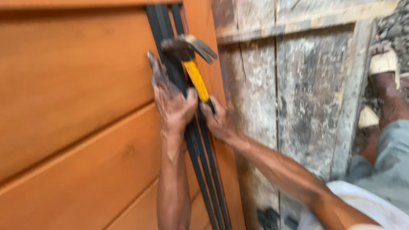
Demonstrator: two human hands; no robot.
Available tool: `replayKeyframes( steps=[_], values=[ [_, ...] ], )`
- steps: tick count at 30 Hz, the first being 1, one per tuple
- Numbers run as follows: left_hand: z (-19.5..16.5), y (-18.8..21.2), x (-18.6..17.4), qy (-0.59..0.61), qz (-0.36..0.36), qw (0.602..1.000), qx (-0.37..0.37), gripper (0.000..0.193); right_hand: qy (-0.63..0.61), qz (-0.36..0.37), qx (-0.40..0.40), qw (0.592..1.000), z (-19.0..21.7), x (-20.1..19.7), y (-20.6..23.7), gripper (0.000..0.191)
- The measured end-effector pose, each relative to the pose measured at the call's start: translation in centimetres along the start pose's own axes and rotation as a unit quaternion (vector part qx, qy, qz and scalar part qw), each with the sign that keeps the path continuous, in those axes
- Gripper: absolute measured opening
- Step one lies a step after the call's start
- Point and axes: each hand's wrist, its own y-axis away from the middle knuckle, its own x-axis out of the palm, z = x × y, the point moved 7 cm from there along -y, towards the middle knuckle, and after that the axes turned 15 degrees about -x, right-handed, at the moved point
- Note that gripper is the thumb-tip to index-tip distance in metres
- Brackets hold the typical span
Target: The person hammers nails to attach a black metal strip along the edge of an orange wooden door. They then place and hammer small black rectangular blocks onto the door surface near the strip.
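1. Head view: a claw hammer [194, 64] with a yellow handle is held in the right hand [219, 121], whose fingers are closed around the lower, dark end of the handle.
2. The hammer's metal head is seen at the upper end, over a bundle of black strips [204, 166], with the claw turned to the right.
3. The left hand [172, 100] is laid against the black strips just beside the hammer handle; its fingers are stretched upward along the strips and its thumb is pressed toward the handle. Whether the strips are actually grasped cannot be told, as the picture is blurred.
4. The two hands are placed close together, nearly touching, with both forearms reaching up from the lower edge.
5. The black strips are run slantwise from the top down to the bottom edge, along the seam of an orange-brown wooden panel [72, 106] made of wide grooved boards.
6. To the right, a worn grey board surface [306, 93] with wooden battens is shown.
7. At the far right, a foot in a sandal [385, 81] and a knee in grey cloth [390, 166] are seen.
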Motion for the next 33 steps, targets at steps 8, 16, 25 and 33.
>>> replayKeyframes(
  steps=[8, 16, 25, 33],
  values=[
    [-0.8, -0.2, -0.3, -0.077, -0.029, 0.997, 0.002, 0.106, 0.003, 0.036, 0.061, 0.998, -0.6, -0.1, -0.7, 0.026],
    [0.0, -0.1, 0.0, -0.037, -0.008, 0.998, -0.049, 0.106, 0.009, 0.084, 0.099, 0.992, -2.2, -0.1, -1.7, 0.025],
    [-0.4, -0.1, -0.4, -0.031, -0.022, 0.998, -0.048, 0.103, -0.121, 0.012, 0.108, 0.987, -2.5, -0.9, -0.5, 0.026],
    [3.7, -0.8, 1.9, -0.035, 0.074, 0.985, -0.151, 0.092, -0.122, 0.090, 0.150, 0.977, -3.9, -1.4, -0.4, 0.026]
  ],
)
